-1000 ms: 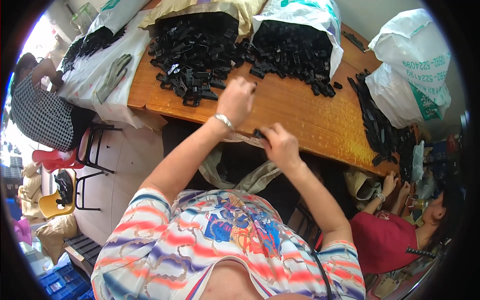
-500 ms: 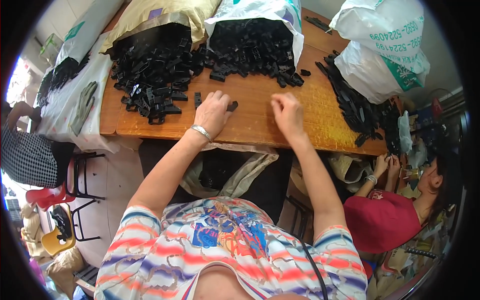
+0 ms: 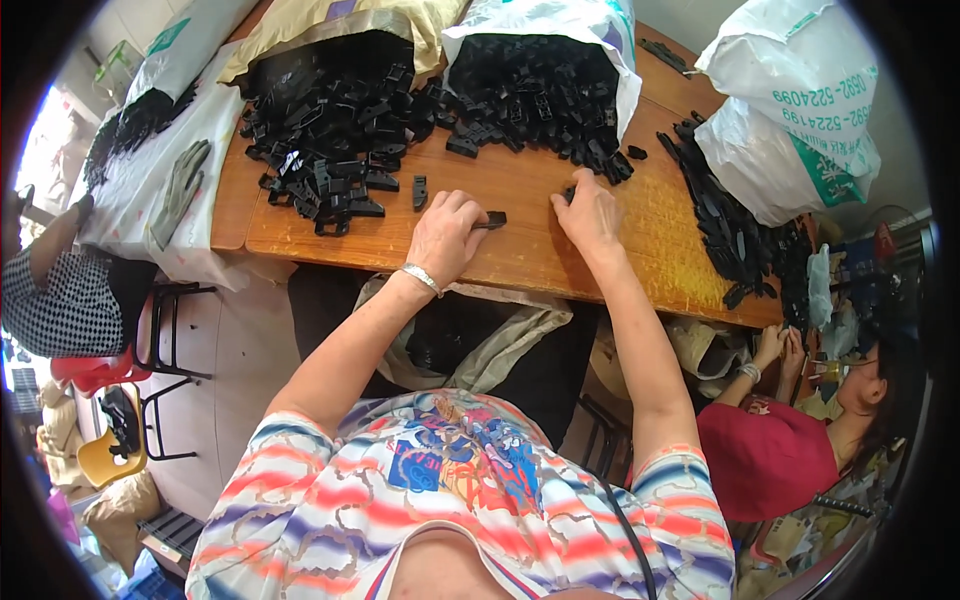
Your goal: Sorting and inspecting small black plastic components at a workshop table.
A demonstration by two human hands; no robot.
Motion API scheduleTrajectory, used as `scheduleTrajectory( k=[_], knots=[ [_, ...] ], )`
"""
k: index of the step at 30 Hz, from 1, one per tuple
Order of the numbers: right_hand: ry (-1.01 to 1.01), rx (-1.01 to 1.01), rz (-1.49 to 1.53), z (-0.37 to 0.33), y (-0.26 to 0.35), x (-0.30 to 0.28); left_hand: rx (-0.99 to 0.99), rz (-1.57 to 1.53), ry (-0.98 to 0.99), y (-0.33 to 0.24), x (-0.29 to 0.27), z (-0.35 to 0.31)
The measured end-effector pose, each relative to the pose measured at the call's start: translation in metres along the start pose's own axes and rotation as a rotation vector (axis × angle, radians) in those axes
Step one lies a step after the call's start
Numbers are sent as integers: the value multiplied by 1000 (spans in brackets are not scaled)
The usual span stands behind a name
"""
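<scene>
Above the wooden table (image 3: 540,262), my left hand (image 3: 445,235) is closed on a black plastic part (image 3: 494,219), which sticks out to the right past the fingertips. My right hand (image 3: 592,215) is a short way to the right, its thumb and fingers pinched on a small black piece (image 3: 569,193); its exact kind is too small to tell. Just beyond my left hand, a single black part (image 3: 420,192) lies on the wood. A heap of similar black parts (image 3: 325,160) spreads out at the left, and another heap (image 3: 540,105) lies farther back.
A tan sack (image 3: 345,28) and a white sack (image 3: 628,70) lie with mouths toward me. Long black pieces (image 3: 715,220) and white bags (image 3: 790,110) line the right side. A grey glove (image 3: 180,195) is at left. People sit on both sides; an open sack (image 3: 510,335) hangs before my lap.
The right hand has moved up toward the far heap and a small black piece now shows in its fingers. The part in my left hand shows more fully. The whole view has shifted slightly.
</scene>
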State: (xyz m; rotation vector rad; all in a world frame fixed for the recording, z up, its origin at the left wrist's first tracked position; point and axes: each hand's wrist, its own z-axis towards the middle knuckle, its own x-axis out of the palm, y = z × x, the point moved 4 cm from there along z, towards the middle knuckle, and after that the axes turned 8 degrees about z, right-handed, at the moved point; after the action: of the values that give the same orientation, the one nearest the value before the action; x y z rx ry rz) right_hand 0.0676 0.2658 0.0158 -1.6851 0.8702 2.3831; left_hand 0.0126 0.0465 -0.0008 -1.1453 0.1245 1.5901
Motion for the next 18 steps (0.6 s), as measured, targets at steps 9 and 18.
scheduleTrajectory(
  k=[9,18],
  knots=[
    [25,-38,541,1,-1,-1,-78,-71,-2,1,-3,3],
    [107,-419,215,-11,19,0,-55,-8,11,0,-2,1]
  ],
)
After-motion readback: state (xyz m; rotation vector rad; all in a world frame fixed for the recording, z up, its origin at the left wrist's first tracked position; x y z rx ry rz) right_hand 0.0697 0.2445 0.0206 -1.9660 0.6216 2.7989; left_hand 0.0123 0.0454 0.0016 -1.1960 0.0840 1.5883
